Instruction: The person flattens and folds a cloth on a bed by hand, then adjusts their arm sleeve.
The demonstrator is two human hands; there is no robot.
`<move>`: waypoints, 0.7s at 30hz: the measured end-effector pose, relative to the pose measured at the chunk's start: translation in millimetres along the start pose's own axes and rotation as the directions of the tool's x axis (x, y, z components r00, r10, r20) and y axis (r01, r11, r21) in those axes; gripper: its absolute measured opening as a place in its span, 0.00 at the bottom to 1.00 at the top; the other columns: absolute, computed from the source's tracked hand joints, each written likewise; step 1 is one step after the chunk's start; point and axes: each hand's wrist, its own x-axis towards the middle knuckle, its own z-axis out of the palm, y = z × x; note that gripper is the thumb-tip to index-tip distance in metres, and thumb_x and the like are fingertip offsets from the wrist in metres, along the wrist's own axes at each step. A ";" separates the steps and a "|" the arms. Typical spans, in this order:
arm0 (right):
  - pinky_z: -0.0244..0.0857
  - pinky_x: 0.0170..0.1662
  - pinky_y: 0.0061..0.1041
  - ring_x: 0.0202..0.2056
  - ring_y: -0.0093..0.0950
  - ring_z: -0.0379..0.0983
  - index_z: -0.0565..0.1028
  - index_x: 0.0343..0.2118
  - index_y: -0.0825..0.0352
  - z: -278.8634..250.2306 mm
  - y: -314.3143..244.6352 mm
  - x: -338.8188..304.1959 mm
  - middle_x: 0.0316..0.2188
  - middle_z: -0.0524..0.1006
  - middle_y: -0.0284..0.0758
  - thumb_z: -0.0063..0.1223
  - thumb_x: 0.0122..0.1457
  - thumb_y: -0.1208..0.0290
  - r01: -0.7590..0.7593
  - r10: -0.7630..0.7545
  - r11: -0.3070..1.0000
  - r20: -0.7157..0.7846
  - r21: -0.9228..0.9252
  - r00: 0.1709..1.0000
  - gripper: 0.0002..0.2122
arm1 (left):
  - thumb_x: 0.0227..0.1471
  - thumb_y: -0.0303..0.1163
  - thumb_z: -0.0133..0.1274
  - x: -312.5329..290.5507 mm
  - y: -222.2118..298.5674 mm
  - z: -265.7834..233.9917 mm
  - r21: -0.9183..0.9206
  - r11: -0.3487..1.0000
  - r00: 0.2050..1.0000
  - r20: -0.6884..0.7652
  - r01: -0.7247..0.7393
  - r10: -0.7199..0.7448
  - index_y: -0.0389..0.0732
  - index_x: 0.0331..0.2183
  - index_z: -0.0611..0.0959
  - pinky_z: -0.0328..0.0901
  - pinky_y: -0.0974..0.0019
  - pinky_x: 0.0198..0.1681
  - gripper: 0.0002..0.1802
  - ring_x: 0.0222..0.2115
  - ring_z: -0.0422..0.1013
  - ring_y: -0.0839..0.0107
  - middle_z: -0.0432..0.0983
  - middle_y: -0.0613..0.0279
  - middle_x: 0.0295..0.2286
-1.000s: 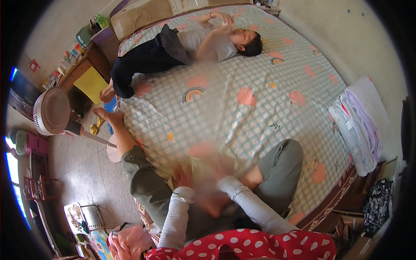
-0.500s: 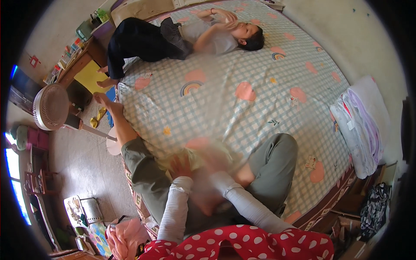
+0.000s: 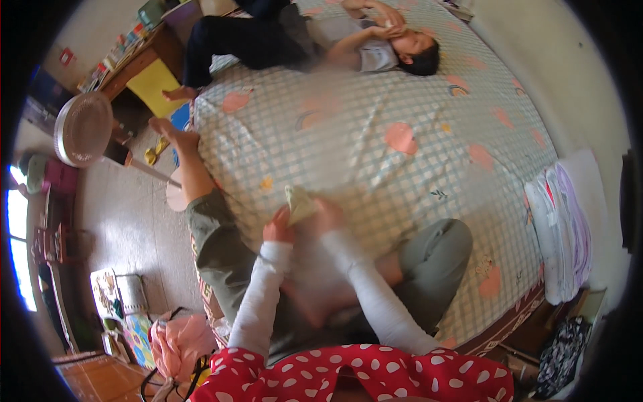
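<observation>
Evidently we have the pale yellow-green cloth (image 3: 301,206) up between our hands, over the bed (image 3: 375,187), nearer its left edge than its right. Our left grip (image 3: 278,226) is clamped on it; our right grip (image 3: 328,216) is at its other side, too blurred for us to tell how closed. We judge the lifting done, the cloth neither spread flat nor set down. Folded bedding (image 3: 566,228) sits by the bed's right edge, and a person (image 3: 248,43) lies toward its far edge
</observation>
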 end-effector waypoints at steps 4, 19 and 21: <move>0.55 0.44 0.36 0.40 0.37 0.65 0.67 0.41 0.63 -4.1 -32.8 94.0 0.37 0.70 0.40 0.42 0.47 0.78 0.059 -0.063 0.995 0.046 0.080 0.997 0.15 | 0.34 0.21 0.45 80.6 -19.8 -22.2 0.031 0.986 0.980 -0.111 -0.165 0.167 0.46 0.39 0.72 0.64 0.60 0.35 0.23 0.36 0.67 0.55 0.68 0.58 0.39; 0.33 0.54 0.51 0.57 0.35 0.39 0.54 0.52 0.52 37.2 14.5 291.1 0.56 0.48 0.35 0.44 0.46 0.49 0.139 -0.036 0.784 0.179 -0.605 0.983 0.29 | 0.37 0.57 0.48 255.1 -81.7 -4.3 0.468 0.884 0.974 0.197 0.009 -0.115 0.62 0.52 0.54 0.34 0.42 0.53 0.40 0.56 0.37 0.58 0.41 0.60 0.55; 0.31 0.54 0.52 0.58 0.36 0.36 0.52 0.53 0.52 53.4 19.7 296.9 0.56 0.45 0.35 0.42 0.46 0.46 0.123 0.016 0.755 0.206 -0.645 0.978 0.31 | 0.37 0.60 0.45 265.2 -88.6 16.2 0.536 0.836 0.982 0.060 0.119 -0.178 0.61 0.52 0.55 0.33 0.41 0.53 0.39 0.56 0.38 0.58 0.42 0.61 0.55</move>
